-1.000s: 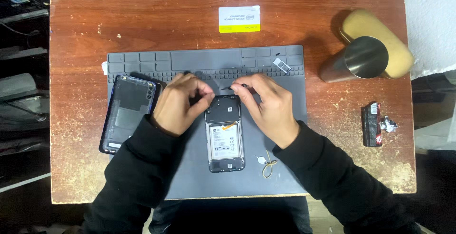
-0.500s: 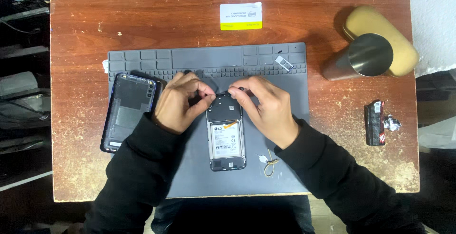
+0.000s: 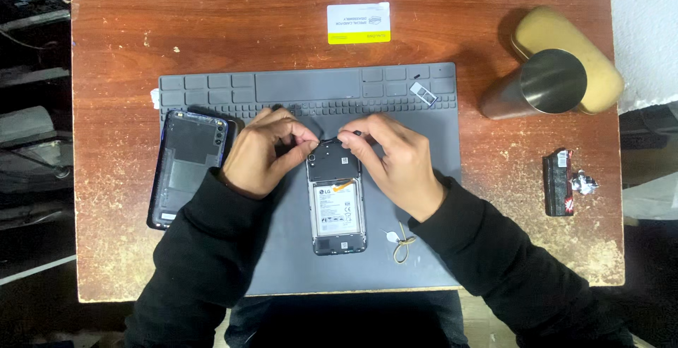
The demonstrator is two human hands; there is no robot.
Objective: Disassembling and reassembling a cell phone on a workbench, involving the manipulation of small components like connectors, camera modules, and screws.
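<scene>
Grey opened phone between hands.

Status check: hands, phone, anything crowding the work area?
Left hand and right hand pinch at top edge of opened phone. Phone flat on grey mat. Back cover beside left wrist.

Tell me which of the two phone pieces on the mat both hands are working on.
The opened phone with its battery showing, at mat centre; left hand and right hand meet at its top. The back cover lies untouched, left.
</scene>
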